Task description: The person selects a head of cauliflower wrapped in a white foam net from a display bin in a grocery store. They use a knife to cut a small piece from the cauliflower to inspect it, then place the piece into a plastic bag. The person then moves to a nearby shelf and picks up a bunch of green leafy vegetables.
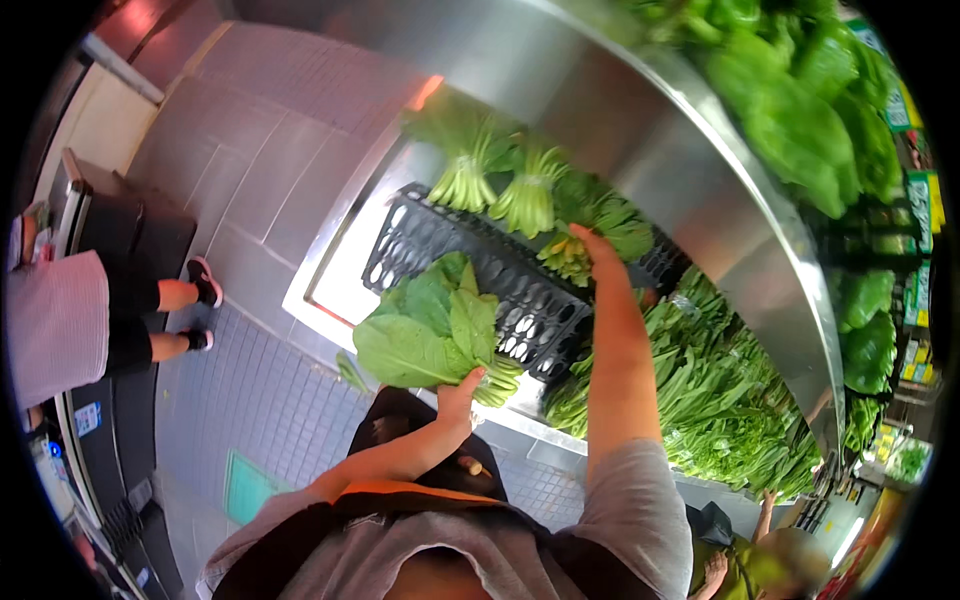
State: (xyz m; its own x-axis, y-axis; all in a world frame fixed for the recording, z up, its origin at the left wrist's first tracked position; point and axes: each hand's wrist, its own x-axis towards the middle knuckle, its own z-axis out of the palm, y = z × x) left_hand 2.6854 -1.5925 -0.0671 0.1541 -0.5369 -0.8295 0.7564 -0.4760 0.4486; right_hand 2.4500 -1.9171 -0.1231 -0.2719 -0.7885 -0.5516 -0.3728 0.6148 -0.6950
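My left hand is closed around the stems of a bunch of leafy greens, whose broad leaves point up and left over the edge of a black plastic crate. Further right, my right hand reaches to another bunch of greens at the crate's far right side. Its fingers are partly hidden among the stems and leaves, so whether they grip is not clear. Two tied bunches with pale stems lie beside it along the crate's far edge.
The crate stands on a metal-rimmed display counter. More greens are heaped at right, below a curved steel panel. Leafy vegetables and price signs fill a shelf beyond. One person stands at far left, another at lower right.
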